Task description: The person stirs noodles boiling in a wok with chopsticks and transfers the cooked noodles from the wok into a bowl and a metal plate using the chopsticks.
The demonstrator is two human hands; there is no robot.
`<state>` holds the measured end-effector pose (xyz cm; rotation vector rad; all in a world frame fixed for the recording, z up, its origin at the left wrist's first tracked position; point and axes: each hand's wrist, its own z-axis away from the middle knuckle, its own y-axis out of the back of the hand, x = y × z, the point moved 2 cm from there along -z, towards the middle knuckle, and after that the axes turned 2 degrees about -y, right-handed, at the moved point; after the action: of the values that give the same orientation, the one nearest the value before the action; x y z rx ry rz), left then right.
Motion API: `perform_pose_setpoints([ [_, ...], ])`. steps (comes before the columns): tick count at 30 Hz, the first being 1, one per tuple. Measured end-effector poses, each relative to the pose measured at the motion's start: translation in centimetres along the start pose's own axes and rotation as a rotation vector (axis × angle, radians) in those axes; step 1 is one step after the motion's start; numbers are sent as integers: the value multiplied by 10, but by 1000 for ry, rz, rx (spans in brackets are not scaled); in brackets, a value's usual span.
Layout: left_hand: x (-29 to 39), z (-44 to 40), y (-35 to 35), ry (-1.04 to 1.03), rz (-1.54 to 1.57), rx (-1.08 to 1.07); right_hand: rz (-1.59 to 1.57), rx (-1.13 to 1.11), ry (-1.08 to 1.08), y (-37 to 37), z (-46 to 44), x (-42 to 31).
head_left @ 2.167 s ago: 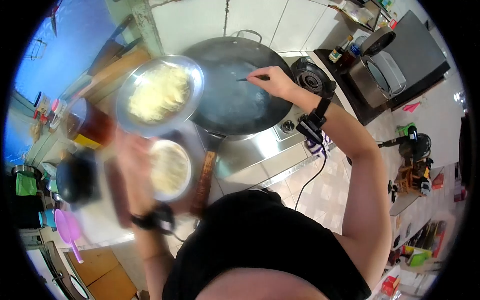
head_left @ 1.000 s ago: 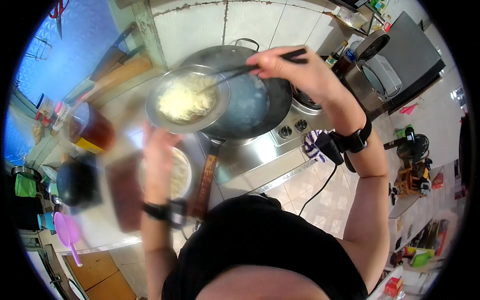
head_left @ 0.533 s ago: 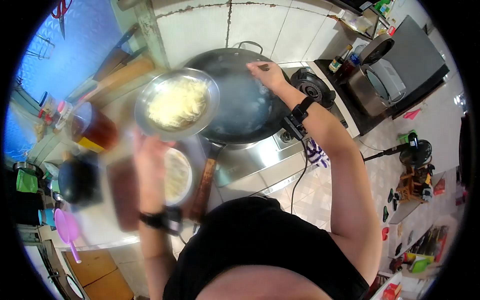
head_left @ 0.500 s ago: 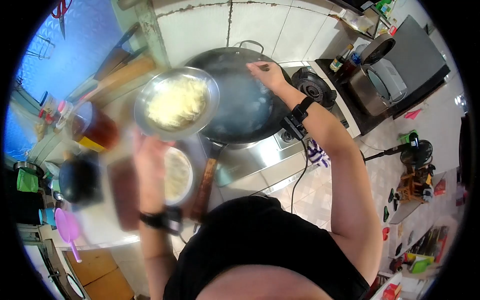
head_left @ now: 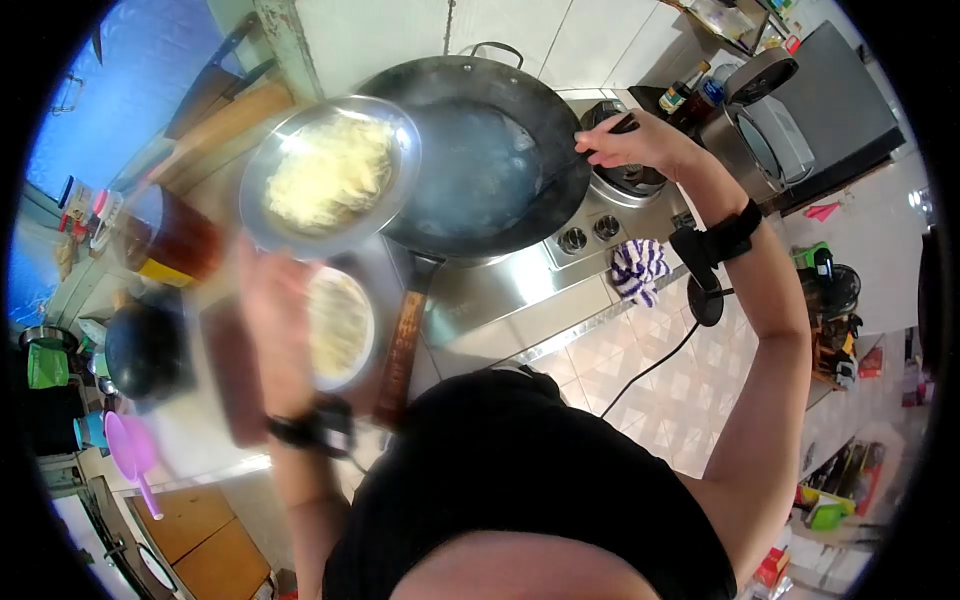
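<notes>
My left hand (head_left: pixel 275 310), smeared by motion, grips the near edge of a shiny metal bowl (head_left: pixel 408 165) and holds it up at the wok's left rim. Pale yellow shredded food (head_left: pixel 330 175) fills the bowl. Over the right rim of the black wok (head_left: pixel 555 120), my right hand (head_left: pixel 640 145) is closed round the dark handle (head_left: pixel 625 124) of a cooking utensil. Its thin shaft slopes down into the wok, and I cannot make out its head. Cloudy, steaming liquid (head_left: pixel 475 180) lies in the wok. The wok's wooden handle (head_left: pixel 402 345) points toward my body.
A white bowl (head_left: pixel 371 335) of pale food sits below the metal bowl. Left of it stand a large jar of reddish-brown liquid (head_left: pixel 185 240) and a dark round pot (head_left: pixel 145 350). Stove knobs (head_left: pixel 573 240) and a striped cloth (head_left: pixel 640 270) are along the front edge. A cooker with a raised lid (head_left: pixel 730 150) stands right.
My right hand has moved right, from above the wok to its right rim, with the utensil. The metal bowl appears farther left and higher, partly as the camera view shifts.
</notes>
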<state>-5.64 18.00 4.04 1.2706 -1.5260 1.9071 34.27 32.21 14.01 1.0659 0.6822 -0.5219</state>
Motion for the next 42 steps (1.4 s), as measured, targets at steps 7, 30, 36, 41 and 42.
perform_pose_setpoints([
  [7,10,3,-4,-15,9,-43,-187,-61,181,-57,-58,34],
  [30,-8,5,10,-3,19,-14,351,464,1052,-51,-28,-53],
  [36,-19,2,-7,38,11,-41,26,346,939,-50,34,-98],
  [41,-28,-1,-10,84,8,-18,16,119,656,-58,60,-112],
  [42,-29,-2,-11,78,22,-40,-64,122,590,-54,57,-108],
])
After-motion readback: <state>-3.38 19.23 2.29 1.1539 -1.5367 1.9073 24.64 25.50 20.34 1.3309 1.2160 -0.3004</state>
